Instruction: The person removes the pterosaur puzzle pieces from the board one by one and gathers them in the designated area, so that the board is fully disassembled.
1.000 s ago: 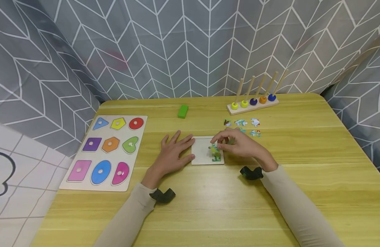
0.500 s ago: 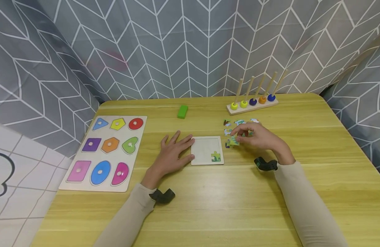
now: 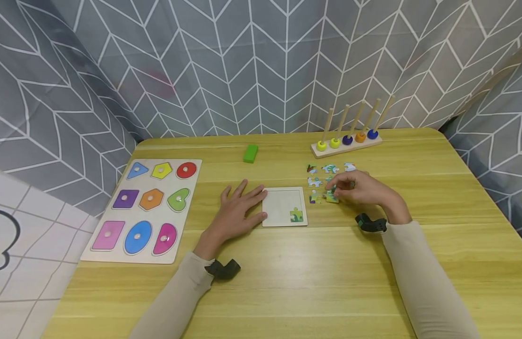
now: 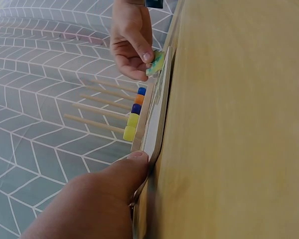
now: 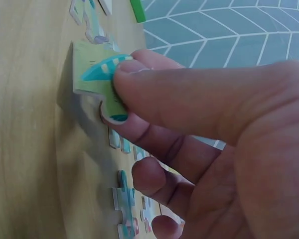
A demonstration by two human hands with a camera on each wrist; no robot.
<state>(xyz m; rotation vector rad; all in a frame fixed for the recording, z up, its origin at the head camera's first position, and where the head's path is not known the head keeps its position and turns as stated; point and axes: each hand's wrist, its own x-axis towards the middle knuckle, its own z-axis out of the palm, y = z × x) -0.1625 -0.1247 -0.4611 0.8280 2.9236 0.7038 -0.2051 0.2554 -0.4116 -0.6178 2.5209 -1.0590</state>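
My left hand (image 3: 235,213) lies with fingers spread, its fingertips and thumb on the left edge of a small square puzzle tray (image 3: 278,207). One green jigsaw piece (image 3: 297,215) sits in the tray's lower right corner. Right of the tray, my right hand (image 3: 362,188) pinches another jigsaw piece (image 5: 97,69), yellow-green with a teal shape, between thumb and index finger. In the right wrist view that piece is tilted close over the table. Several loose jigsaw pieces (image 3: 315,182) lie in rows beside and behind the right hand, some partly hidden by it.
A shape board (image 3: 184,188) with coloured knobbed shapes lies at the left. A green block (image 3: 250,153) is at the back middle of the wooden table (image 3: 261,292). Behind the loose pieces stands a peg stand (image 3: 346,149) with coloured beads. A patterned curtain (image 3: 261,66) hangs behind.
My right hand has moved from over the tray to the right, carrying the pinched jigsaw piece over to the loose pieces. The left hand has stayed on the tray's edge.
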